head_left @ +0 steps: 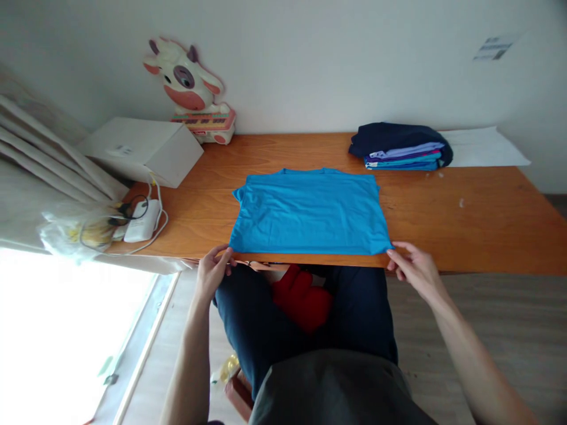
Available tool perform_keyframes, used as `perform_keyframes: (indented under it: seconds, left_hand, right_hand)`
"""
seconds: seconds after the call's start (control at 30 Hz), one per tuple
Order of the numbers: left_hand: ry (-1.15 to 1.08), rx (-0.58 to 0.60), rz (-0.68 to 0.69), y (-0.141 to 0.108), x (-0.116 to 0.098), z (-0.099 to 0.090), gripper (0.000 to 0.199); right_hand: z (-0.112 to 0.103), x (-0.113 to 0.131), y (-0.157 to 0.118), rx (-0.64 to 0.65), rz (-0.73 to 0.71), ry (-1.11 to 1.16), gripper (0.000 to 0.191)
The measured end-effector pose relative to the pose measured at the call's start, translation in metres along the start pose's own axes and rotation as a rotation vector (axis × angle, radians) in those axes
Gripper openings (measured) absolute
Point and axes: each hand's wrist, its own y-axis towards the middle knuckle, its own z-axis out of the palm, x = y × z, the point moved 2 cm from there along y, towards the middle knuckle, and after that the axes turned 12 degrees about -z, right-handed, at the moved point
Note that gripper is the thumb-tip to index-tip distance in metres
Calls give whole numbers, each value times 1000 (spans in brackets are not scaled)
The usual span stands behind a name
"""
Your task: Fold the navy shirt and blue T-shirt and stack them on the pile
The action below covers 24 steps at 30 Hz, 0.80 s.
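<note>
Head view takes in a long wooden table [482, 212] set against a pale wall [319, 65]. On it, towards the near edge, a blue shirt [310, 212] lies spread flat, its neckline towards the wall and its hem along the table's front. The person's hands are well apart: the left hand [215, 273] pinches one bottom corner of the shirt, and the right hand [417, 270] pinches the other.

At the table's back left sits a white box [142, 147], its contents hidden; a small printed label [120, 150] on top is too blurred to read. Just beside it, a cow-shaped toy [186, 77] with a keyboard stands against the wall. Beyond the shirt, at the back right, is a stack of folded clothes [398, 139], dark navy on top with lavender and blue layers beneath, next to a white sheet [482, 147]. At the left edge, a clear plastic bag [73, 236] holds something yellowish, hard to make out. Near it lies a white power strip [142, 222] with cables plugged in. A red object [303, 298] shows between the person's knees. High on the wall, a small grey printed patch [494, 48] is illegible.
</note>
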Motion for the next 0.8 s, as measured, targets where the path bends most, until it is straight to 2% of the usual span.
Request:
perform_keyframes:
  seconds: [0.1, 0.27, 0.3, 0.43, 0.47, 0.57, 0.63, 0.8]
  left_hand:
    - [8, 29, 1, 5, -2, 3, 60]
    - [20, 26, 14, 9, -2, 5, 53]
    - [21, 27, 19, 10, -1, 5, 50]
    - [-11, -10, 55, 11, 7, 5, 44]
    - [-19, -21, 62, 10, 8, 5, 43]
    - [-31, -46, 77, 9, 11, 5, 42]
    - [-33, -59, 80, 9, 11, 6, 42]
    - [-47, -131, 79, 7, 14, 4, 40]
  right_hand:
    - [-3, 1, 9, 26, -46, -40, 63]
    - [1, 1, 15, 105, 37, -4, 77]
    - [2, 1, 16, 77, 25, 23, 75]
    - [1, 2, 18, -165, -60, 220, 64]
    - [1, 3, 17, -162, -43, 240, 62]
    - [2, 4, 16, 22, 50, 181, 61]
    - [-1, 2, 14, 84, 63, 112, 65]
    - [-16, -16, 6, -2, 6, -32, 69]
